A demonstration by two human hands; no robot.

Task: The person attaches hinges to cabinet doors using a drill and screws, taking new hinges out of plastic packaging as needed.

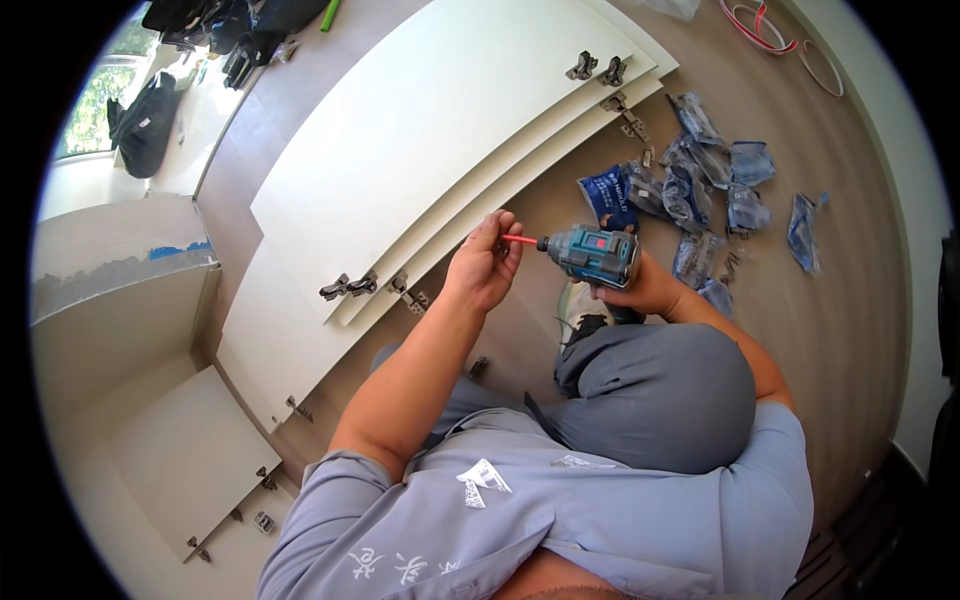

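My right hand (pixel 643 289) grips a teal and black cordless impact driver (pixel 592 255), held sideways above my shoe. A long red screwdriver bit (pixel 519 238) sticks out of its chuck towards the left. At the bit's far end are the curled fingers of my left hand (pixel 484 266); whether a screw is between them is hidden. Just beyond lies a stack of white cabinet door panels (pixel 442 142). Metal concealed hinges are fitted along the near edges, among them a pair at the left (pixel 349 285) and a pair at the upper right (pixel 598 68).
Several clear and blue plastic packets (pixel 686 195) lie on the floor to the right, by a printed blue bag (pixel 609 196). Another white panel with hinges (pixel 195 457) rests at lower left. Red and white strapping (pixel 757 30) lies near the wall. A black bag (pixel 150 124) stands by the window.
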